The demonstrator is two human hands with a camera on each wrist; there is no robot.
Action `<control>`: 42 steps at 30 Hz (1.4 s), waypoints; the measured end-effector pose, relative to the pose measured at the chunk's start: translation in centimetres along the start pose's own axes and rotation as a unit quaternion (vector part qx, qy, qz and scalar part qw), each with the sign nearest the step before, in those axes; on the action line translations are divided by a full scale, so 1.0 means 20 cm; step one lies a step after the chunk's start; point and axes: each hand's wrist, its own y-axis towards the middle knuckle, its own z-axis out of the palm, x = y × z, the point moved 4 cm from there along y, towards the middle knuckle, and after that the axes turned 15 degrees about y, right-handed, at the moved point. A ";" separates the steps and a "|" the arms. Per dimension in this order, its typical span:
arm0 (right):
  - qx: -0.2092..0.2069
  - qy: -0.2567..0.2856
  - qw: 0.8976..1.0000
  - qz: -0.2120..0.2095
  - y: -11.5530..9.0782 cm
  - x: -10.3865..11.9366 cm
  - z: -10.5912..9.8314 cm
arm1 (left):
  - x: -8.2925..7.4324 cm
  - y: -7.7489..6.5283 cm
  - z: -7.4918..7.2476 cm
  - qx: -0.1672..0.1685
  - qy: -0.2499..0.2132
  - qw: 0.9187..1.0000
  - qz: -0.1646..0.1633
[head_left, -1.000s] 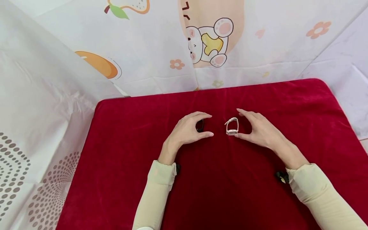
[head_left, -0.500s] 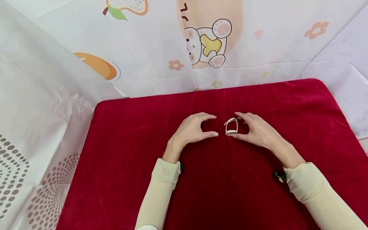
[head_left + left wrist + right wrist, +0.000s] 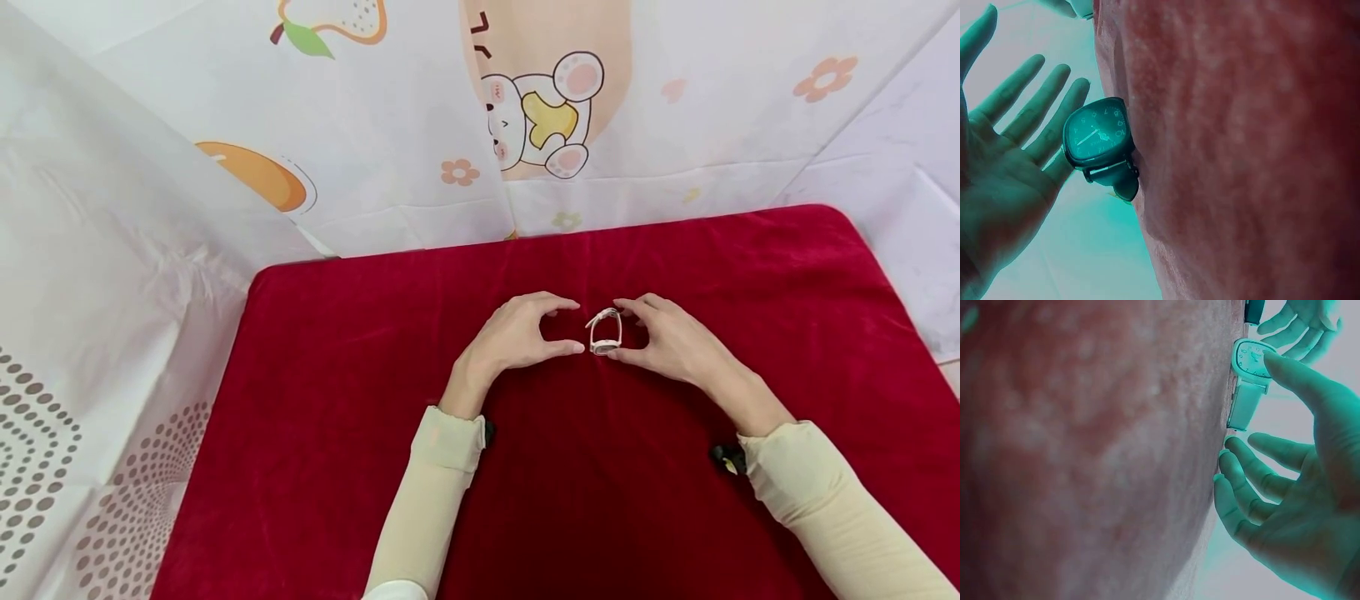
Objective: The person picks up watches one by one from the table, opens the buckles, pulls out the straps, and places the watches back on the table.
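A pale watch (image 3: 605,347) with its strap buckled into a loop stands on the red cloth, dial toward the person. My right hand (image 3: 675,340) curves around its right side. In the right wrist view the thumb tip overlaps the edge of the dial (image 3: 1250,359), while the other fingers stay apart from the strap (image 3: 1245,406). My left hand (image 3: 517,333) lies to the left, thumb and fingers spread in a wide curve. The left wrist view shows a dark watch (image 3: 1099,134) on the cloth before that hand's fingers; in the head view the hand hides it.
Red velvet cloth (image 3: 337,350) covers the table. A white printed curtain (image 3: 397,167) hangs along the back edge, and pale sheeting (image 3: 112,250) hangs at the left. Dark wrist cameras (image 3: 727,458) sit at the sleeve cuffs.
My left hand has moved right, closer to the pale watch; the dark watch, visible inside its curve earlier, is now hidden. My right fingertips have drawn slightly nearer the pale watch.
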 end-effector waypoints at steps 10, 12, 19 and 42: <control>0.001 0.002 1.000 0.001 0.01 -0.02 0.00 | -0.01 0.05 0.04 0.038 -0.016 0.999 0.002; 0.003 0.004 1.000 0.003 0.02 -0.02 0.00 | -0.02 0.06 0.05 0.049 -0.013 0.999 0.001; 0.001 0.005 1.000 0.000 0.02 -0.03 0.00 | -0.03 0.09 0.08 0.078 0.003 0.997 -0.007; 0.006 0.028 1.000 0.006 0.03 -0.04 0.01 | -0.06 0.12 0.10 0.094 0.027 0.995 -0.016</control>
